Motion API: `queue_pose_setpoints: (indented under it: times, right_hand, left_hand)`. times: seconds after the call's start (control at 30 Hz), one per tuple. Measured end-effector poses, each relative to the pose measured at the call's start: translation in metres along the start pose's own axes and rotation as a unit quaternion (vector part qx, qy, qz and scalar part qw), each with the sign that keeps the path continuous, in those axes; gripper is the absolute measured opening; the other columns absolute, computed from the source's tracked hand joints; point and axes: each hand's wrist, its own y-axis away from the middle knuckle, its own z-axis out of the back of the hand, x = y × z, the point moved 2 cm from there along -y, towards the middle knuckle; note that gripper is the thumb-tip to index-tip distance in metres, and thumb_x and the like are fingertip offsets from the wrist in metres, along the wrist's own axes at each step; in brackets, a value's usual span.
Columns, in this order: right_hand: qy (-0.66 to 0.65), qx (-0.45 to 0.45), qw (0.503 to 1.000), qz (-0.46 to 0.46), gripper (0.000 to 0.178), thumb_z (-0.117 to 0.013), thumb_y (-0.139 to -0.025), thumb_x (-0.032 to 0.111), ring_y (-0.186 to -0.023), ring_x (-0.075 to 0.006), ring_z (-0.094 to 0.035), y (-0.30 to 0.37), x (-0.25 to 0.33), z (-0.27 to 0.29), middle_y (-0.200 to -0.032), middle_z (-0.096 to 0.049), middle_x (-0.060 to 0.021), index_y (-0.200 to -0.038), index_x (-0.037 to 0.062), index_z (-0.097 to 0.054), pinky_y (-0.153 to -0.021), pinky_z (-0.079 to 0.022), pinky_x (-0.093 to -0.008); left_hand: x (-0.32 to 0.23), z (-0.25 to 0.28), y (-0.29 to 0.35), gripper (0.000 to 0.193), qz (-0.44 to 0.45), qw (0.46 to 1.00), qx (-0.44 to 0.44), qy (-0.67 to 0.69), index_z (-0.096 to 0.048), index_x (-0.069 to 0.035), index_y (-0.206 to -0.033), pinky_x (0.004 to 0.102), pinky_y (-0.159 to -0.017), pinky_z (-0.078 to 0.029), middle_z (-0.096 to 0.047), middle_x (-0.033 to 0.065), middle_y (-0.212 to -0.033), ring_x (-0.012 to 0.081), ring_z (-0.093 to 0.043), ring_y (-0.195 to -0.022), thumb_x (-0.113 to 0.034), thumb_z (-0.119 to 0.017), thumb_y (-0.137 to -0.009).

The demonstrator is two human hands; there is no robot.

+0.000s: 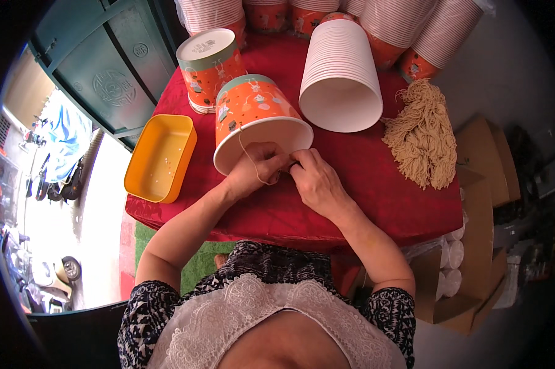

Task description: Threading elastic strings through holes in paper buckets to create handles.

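An orange paper bucket [259, 101] with a green base band and printed figures lies tilted on its side, its white-rimmed mouth facing me. A thin beige cord [245, 150] comes from its wall near the rim and loops down across my left hand [259, 167]. That hand is at the mouth, its fingers closed in a pinch on the cord. My right hand [316, 184] meets it fingertip to fingertip just outside the rim, also pinching the cord. The exact spot between the fingertips is mostly hidden.
On the red-covered table [363, 203] sit a yellow tub [178, 154] with small bits inside, upside-down orange buckets [207, 71], a white bucket stack [342, 74] and a beige cord bundle [424, 135]. More stacks line the back. Cardboard boxes [474, 246] stand at right.
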Motion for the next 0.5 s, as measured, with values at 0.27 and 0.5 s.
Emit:
queue_pose_setpoints:
  times: [0.27,0.5]
  right_hand:
    - [-0.020,0.019,1.000,-0.013,0.009,-0.054,-0.073,-0.006,-0.096,-0.0350,-0.055,-0.0008,0.0015,0.0019,-0.105,-0.054,-0.0179,-0.081,-0.0057,-0.057,-0.081,-0.051,-0.0423]
    - [-0.038,0.013,0.999,-0.002,0.009,-0.054,-0.073,-0.006,-0.096,-0.0347,-0.055,0.0002,-0.0011,0.0027,-0.106,-0.054,-0.0171,-0.081,-0.0049,-0.057,-0.082,-0.051,-0.0415]
  left_hand:
    - [0.0000,-0.0055,-0.0023,0.024,-0.124,0.967,-0.068,-0.210,-0.064,0.005,-0.085,0.0286,-0.054,-0.048,-0.063,0.0093,-0.071,0.0143,-0.060,-0.061,-0.017,-0.057,-0.093]
    - [0.0009,-0.0047,-0.0046,0.026,-0.111,0.965,-0.092,-0.218,-0.063,0.006,-0.081,0.0304,-0.054,-0.048,-0.063,0.0103,-0.070,0.0154,-0.060,-0.062,-0.017,-0.057,-0.092]
